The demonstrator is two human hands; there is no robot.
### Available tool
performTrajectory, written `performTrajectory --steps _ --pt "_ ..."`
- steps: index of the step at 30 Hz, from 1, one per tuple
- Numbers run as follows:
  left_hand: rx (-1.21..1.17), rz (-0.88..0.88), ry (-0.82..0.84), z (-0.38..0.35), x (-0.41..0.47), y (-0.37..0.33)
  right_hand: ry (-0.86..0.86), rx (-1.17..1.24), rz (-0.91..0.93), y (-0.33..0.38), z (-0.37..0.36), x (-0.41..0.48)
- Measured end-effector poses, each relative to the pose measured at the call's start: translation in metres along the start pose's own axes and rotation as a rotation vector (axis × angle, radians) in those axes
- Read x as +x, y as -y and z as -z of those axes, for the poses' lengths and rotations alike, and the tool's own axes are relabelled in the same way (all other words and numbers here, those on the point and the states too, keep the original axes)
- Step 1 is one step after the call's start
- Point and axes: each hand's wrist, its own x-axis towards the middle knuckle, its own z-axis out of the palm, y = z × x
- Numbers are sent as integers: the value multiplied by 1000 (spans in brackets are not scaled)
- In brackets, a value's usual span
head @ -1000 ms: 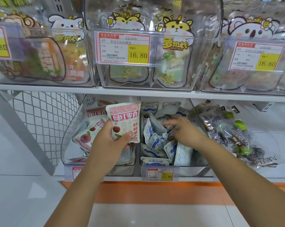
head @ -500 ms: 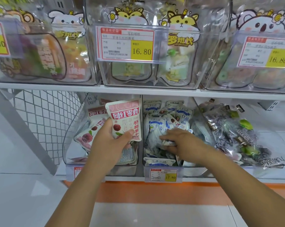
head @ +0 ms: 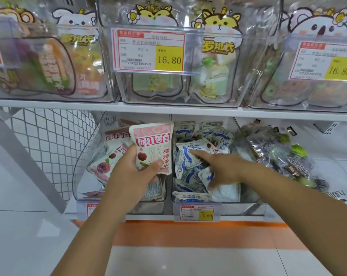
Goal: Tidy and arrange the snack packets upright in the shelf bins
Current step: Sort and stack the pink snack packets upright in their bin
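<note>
Setting: shop shelving fills my head view, with a lower shelf point(head: 148, 217) and an upper shelf point(head: 168, 110), both carrying clear bins.
Held packet: a pink-and-white snack packet point(head: 152, 144) printed with red berries stands upright in the air over the left bin point(head: 83, 176) of the lower shelf, close to that bin's right wall.
Left hand: I see the left hand point(head: 132, 172) gripping the packet's lower half, thumb across the front and fingers behind.
Right hand: the right hand point(head: 226, 166) lies spread over the pile in the middle bin point(head: 240, 209). Its forefinger stretches straight onto one of the blue-and-white packets point(head: 190, 156) and its thumb is down among lower ones. I see it gripping none.
Left bin contents: more pink packets point(head: 102, 166) lean toward the left wall, with some upright at the back.
Middle bin contents: the packets are jumbled, a few upright along the back edge and one flat along the front edge.
Right of the middle bin: dark see-through packets point(head: 284, 154) with green pieces are heaped toward the shelf's right end.
Front edge of lower shelf: a price tag point(head: 196, 213) reading 17.80 sits under the middle bin.
Upper shelf: the bins hold cartoon-animal packs, and a tag point(head: 148, 49) on the centre bin reads 16.80.
Left of the shelving: white wire mesh point(head: 49, 140).
Below the front edge: an orange strip point(head: 188, 234).
</note>
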Motion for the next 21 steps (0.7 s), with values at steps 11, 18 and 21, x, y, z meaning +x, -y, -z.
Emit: performTrajectory --steps 11,18,21 --pt "19 25 -1 0 0 1 -209 114 83 -18 38 -1" --pt "50 25 -6 -1 -1 2 -506 251 187 -2 21 -21" --pt "39 18 3 -4 -5 -4 -602 730 146 3 19 -38"
